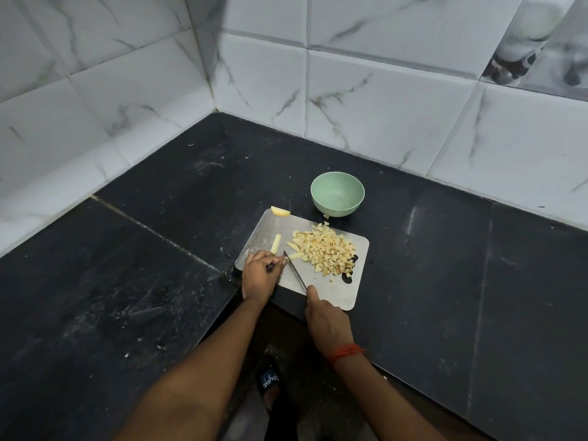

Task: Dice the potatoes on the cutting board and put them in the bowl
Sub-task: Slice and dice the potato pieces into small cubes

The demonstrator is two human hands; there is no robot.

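A grey cutting board (pixel 346 292) lies on the black counter. A pile of diced potato (pixel 327 249) covers its right half. One potato strip (pixel 276 243) lies loose on the left part, and a potato wedge (pixel 280 212) sits at the far left corner. My left hand (pixel 259 276) rests on the board's left edge, its curled fingertips holding the end of a second potato strip (pixel 296 255). My right hand (pixel 327 319) grips the handle of a knife (pixel 295 271), whose blade crosses that strip beside my left fingertips. The green bowl (pixel 337 194) stands empty just behind the board.
The black stone counter (pixel 159 249) runs into a corner of white marble-look tiled walls (pixel 381 106). One potato bit (pixel 325 216) lies at the bowl's foot. The counter's front edge is right under my wrists, and a sandalled foot (pixel 270 381) shows below.
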